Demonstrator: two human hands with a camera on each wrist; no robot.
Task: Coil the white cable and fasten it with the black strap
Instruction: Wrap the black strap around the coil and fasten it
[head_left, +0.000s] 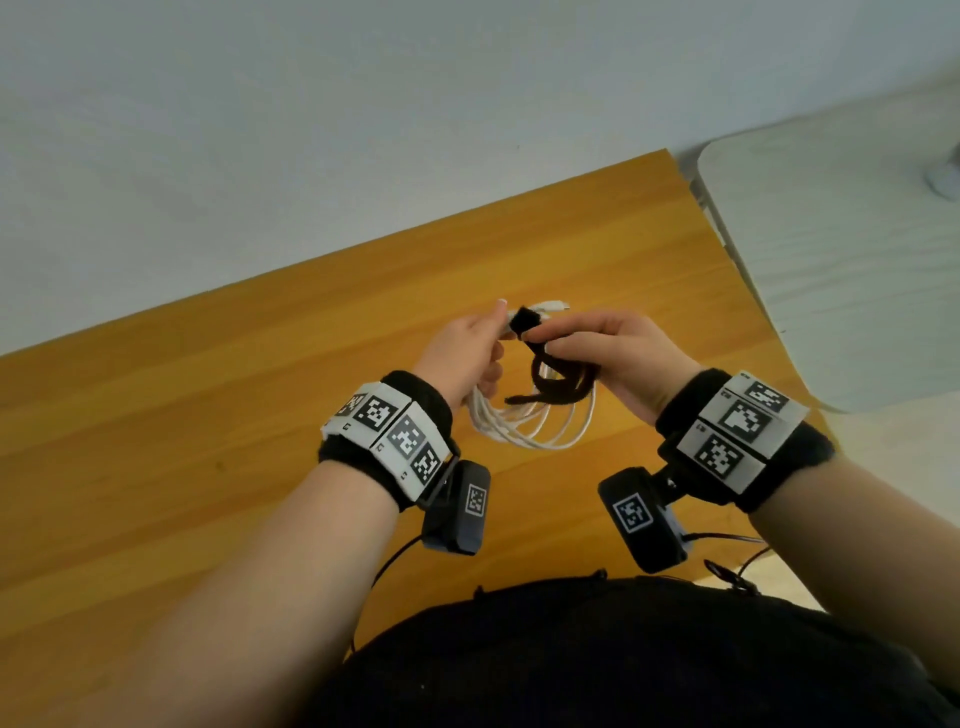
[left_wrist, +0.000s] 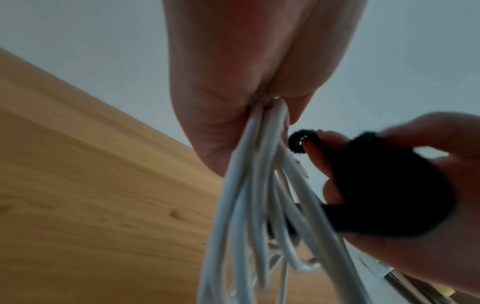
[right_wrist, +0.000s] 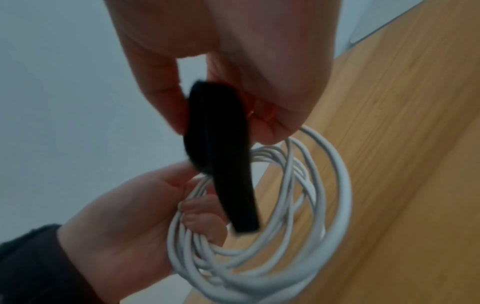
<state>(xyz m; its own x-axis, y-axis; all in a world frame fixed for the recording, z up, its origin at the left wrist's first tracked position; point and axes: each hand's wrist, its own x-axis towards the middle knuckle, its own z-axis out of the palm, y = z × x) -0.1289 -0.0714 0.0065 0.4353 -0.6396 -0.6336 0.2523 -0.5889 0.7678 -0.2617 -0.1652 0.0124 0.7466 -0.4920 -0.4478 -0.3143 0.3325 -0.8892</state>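
The left hand (head_left: 462, 353) pinches the coiled white cable (head_left: 535, 421) at its top, above the table (head_left: 208, 415). The right hand (head_left: 618, 353) pinches the black strap (head_left: 561, 382) beside the coil, its tail hanging loose.

Fuzzy cloth strap (head_left: 558, 387), smooth cable (head_left: 524, 423) (plastic-looking).

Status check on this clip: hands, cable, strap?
Left hand grips coiled white cable, held above the table. Right hand pinches black strap, not yet fastened. Nothing in the way.
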